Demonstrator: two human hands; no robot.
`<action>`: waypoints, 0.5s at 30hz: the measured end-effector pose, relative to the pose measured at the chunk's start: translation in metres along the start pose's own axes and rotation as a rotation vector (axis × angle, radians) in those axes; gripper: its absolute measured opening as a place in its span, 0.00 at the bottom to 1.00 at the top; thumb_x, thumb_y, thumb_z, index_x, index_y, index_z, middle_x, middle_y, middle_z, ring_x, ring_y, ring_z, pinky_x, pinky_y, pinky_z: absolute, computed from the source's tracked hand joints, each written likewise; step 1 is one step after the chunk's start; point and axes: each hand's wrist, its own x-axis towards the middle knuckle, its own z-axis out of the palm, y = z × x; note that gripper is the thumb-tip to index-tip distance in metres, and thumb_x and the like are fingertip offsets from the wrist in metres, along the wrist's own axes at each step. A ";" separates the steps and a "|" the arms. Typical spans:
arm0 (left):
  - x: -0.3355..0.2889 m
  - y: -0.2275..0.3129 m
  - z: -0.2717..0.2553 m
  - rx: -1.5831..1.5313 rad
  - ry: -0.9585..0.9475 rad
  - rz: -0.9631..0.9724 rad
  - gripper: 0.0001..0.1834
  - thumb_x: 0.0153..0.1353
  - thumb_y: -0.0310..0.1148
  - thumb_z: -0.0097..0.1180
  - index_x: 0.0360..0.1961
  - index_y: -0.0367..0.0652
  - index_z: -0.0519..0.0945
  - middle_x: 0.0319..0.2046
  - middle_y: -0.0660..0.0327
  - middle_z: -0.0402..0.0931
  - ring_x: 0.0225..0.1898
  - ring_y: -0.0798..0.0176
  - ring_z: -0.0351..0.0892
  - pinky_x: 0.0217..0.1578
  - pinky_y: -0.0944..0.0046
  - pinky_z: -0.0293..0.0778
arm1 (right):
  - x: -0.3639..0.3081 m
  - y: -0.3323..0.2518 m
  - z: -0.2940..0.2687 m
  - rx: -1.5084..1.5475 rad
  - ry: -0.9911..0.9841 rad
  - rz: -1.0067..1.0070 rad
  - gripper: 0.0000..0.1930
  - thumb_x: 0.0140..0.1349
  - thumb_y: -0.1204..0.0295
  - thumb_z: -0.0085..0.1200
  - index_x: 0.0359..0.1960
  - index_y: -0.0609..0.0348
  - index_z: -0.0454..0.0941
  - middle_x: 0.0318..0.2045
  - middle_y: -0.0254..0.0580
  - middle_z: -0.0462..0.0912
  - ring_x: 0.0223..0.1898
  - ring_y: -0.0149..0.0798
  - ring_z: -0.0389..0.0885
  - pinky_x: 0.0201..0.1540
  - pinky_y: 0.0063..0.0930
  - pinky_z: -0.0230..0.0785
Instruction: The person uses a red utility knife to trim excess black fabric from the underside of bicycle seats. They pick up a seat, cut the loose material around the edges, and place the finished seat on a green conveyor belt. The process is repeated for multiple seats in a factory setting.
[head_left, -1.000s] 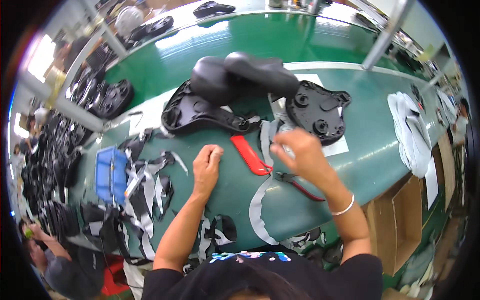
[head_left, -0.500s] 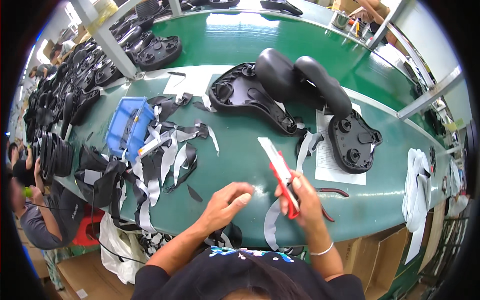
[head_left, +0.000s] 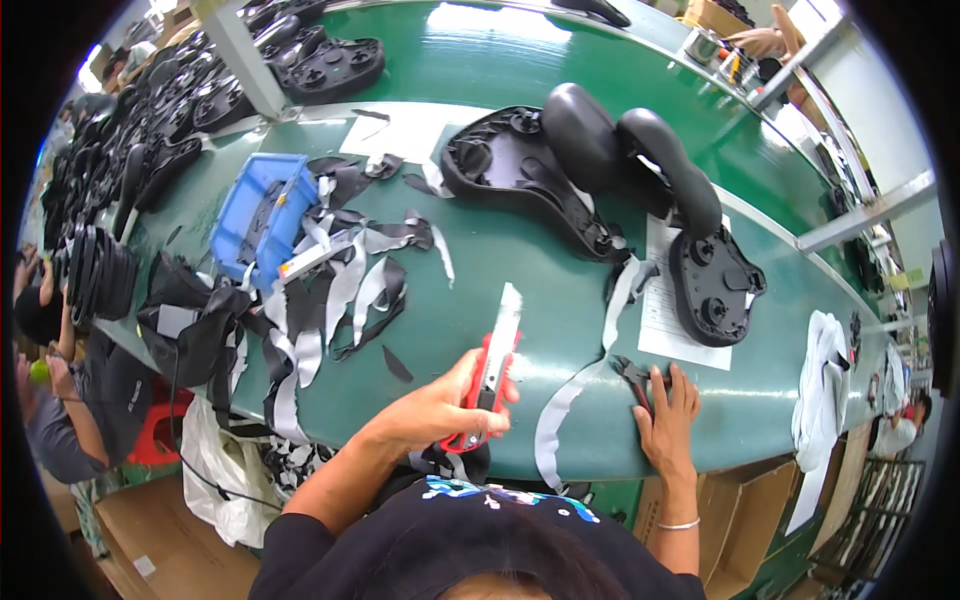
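My left hand (head_left: 440, 408) is wrapped round a red utility knife (head_left: 489, 375), its long pale blade (head_left: 508, 310) extended and pointing away from me. Flat on the green table rests my right hand (head_left: 667, 420), fingers stretched out. Beside its thumb and index finger lie pliers (head_left: 634, 378) with dark jaws and a red handle, partly covered by the hand. Between the hands a grey-white strip (head_left: 560, 410) runs down to the table's near edge. Black bicycle saddles (head_left: 585, 140) are piled beyond, and one lies underside up (head_left: 715, 287) on a printed sheet (head_left: 660, 315).
At left, a blue bin (head_left: 262, 215) stands by tangled black and white strips (head_left: 350, 280). White strips (head_left: 820, 385) hang over the right edge. Metal posts (head_left: 240, 60) rise along the far side. A cardboard box (head_left: 740, 510) sits below; co-workers are at left.
The utility knife has passed from my right hand to my left. My right hand has come down onto the table at the pliers. The view has shifted slightly.
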 end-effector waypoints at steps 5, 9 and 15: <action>-0.019 0.000 -0.004 0.037 -0.094 0.086 0.42 0.59 0.31 0.58 0.67 0.36 0.46 0.44 0.50 0.72 0.39 0.59 0.79 0.41 0.62 0.76 | -0.005 -0.005 0.004 0.433 0.171 0.211 0.19 0.62 0.64 0.52 0.52 0.61 0.68 0.41 0.48 0.72 0.42 0.45 0.70 0.47 0.37 0.60; -0.033 -0.003 -0.011 0.110 -0.088 0.089 0.40 0.62 0.34 0.56 0.67 0.35 0.47 0.44 0.49 0.73 0.38 0.59 0.80 0.40 0.62 0.77 | 0.030 -0.075 -0.051 0.942 -0.033 0.333 0.13 0.61 0.70 0.54 0.44 0.66 0.71 0.35 0.47 0.72 0.35 0.40 0.74 0.36 0.26 0.66; -0.048 -0.002 -0.018 0.164 -0.070 0.086 0.37 0.62 0.34 0.55 0.66 0.35 0.49 0.42 0.50 0.75 0.35 0.61 0.81 0.37 0.63 0.77 | 0.061 -0.131 -0.067 0.772 0.013 -0.176 0.12 0.59 0.72 0.56 0.40 0.68 0.74 0.43 0.53 0.75 0.43 0.51 0.76 0.45 0.39 0.68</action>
